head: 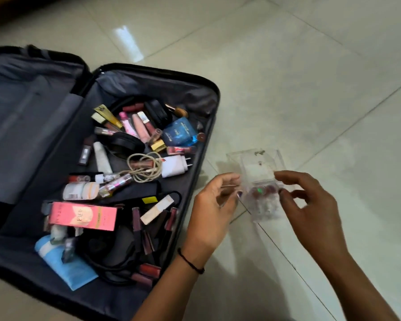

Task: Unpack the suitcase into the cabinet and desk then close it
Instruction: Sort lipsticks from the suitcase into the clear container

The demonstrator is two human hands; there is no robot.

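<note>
Here, early in the unpacking. Shows the suitcase (32,117) lying open on the tiled floor (310,77), one half crowded with tubes (138,127), a charger (174,166), a pink carton (83,215) and a blue packet (79,272); seemingly nearly everything left to move, closing last. Just beside it, holds a clear box (259,163) between left hand (215,200) and right hand (310,205), curled fingers pinching its two edges (contents blurred). No cabinet or desk in view; loose cord (146,176) tangled among the tubes, likely to snag.

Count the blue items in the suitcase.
2: a dark blue box near the right wall, a light blue pack in the near left corner. Others may lie hidden.
</note>
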